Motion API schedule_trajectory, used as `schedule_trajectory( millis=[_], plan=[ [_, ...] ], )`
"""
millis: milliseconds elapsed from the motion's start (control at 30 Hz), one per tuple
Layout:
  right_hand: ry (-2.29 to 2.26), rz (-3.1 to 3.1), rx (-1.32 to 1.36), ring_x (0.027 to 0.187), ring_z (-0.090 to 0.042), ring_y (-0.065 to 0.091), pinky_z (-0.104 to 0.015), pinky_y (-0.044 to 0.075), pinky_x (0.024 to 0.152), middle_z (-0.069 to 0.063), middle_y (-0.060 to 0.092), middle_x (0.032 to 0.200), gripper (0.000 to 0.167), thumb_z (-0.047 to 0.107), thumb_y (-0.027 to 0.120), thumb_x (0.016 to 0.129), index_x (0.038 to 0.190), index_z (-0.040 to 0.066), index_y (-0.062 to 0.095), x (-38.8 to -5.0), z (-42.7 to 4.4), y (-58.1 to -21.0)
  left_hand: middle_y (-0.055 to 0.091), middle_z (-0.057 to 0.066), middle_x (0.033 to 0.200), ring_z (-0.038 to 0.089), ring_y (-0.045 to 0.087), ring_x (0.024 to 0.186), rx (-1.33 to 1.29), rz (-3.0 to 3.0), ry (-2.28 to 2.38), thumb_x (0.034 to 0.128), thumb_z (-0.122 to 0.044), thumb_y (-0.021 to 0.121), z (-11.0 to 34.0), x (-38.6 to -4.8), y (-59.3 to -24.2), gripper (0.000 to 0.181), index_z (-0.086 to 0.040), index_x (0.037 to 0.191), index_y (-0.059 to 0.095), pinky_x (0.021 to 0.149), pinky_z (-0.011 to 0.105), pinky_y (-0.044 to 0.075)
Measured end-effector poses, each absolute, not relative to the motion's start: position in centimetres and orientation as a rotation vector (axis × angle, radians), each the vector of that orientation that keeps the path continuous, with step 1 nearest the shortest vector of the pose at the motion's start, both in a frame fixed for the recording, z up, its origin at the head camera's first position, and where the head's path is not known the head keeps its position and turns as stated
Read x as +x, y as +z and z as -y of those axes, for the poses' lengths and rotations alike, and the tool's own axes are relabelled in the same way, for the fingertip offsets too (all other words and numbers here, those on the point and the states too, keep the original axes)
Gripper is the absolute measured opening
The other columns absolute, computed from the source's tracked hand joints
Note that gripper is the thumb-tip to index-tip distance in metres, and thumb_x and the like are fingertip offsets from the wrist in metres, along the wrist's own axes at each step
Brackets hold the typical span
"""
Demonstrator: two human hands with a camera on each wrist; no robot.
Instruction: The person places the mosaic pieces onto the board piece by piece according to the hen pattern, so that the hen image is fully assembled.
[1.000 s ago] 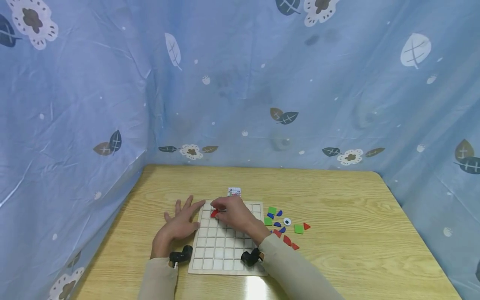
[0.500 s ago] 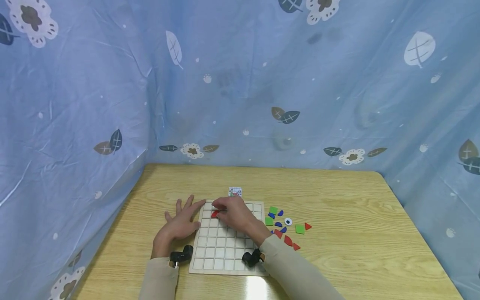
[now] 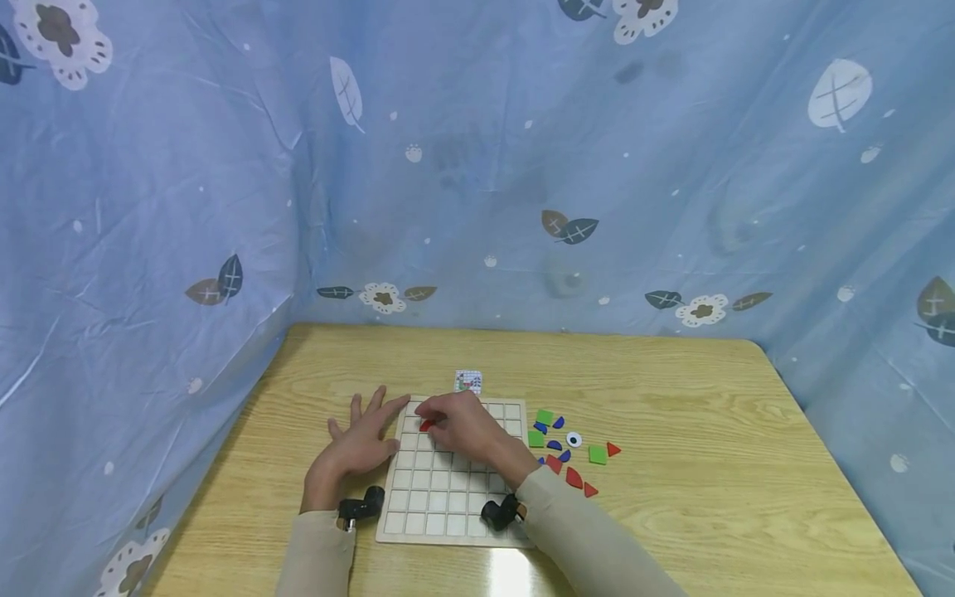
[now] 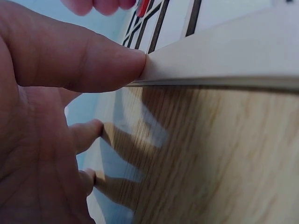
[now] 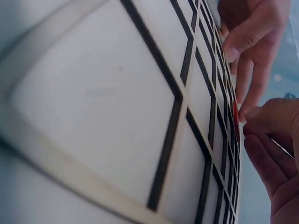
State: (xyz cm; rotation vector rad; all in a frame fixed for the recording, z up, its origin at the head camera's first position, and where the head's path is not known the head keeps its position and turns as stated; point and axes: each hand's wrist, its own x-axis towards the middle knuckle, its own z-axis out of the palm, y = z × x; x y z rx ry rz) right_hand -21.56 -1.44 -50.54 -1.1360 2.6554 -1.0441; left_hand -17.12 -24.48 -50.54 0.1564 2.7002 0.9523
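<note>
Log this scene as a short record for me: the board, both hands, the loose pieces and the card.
Board: pale grid, flat on a wooden table
Left hand: fingers spread, thumb touching the board's left edge
Right hand: pinches a red piece at the board's far left
Loose pieces right of the board: green squares, blue half-discs, red shapes, eye-like disc
Card: small, printed, beyond the board's far edge

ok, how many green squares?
3, all right of the board: farthest green square, one just nearer, one right of both beside a red triangle. Right sleeve may hide more.
</note>
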Motion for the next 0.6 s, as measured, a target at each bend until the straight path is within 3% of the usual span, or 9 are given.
schedule_trajectory(
  millis=[200,600],
  plan=[
    [-1.095,-2.671,-1.178,0.109,-0.018,0.08,-0.035,0.065,0.097,-0.004,0.084,0.12,0.03,0.007,0.078,0.098,0.128,0.008,0.08,-20.7,0.2,-50.0,0.004,0.027,0.183,0.062,-0.018,0.162,0.159,-2.689,0.953,0.1,-0.01,0.064,24.7,-17.2,-50.6,0.076,-0.021,0.172,0.039,0.109,0.094,-0.02],
    [-1.426,-2.609,-0.941,0.114,-0.026,0.08,-0.049,0.064,0.101,-0.001,0.081,0.129,0.034,0.014,0.082,0.098,0.131,0.008,0.08,-16.8,-7.4,-50.2,0.002,0.028,0.182,0.062,-0.019,0.163,0.178,-2.676,0.991,0.0961,-0.013,0.059,24.6,-17.1,-50.5,0.08,-0.018,0.173,0.035,0.109,0.091,-0.024]
  ],
)
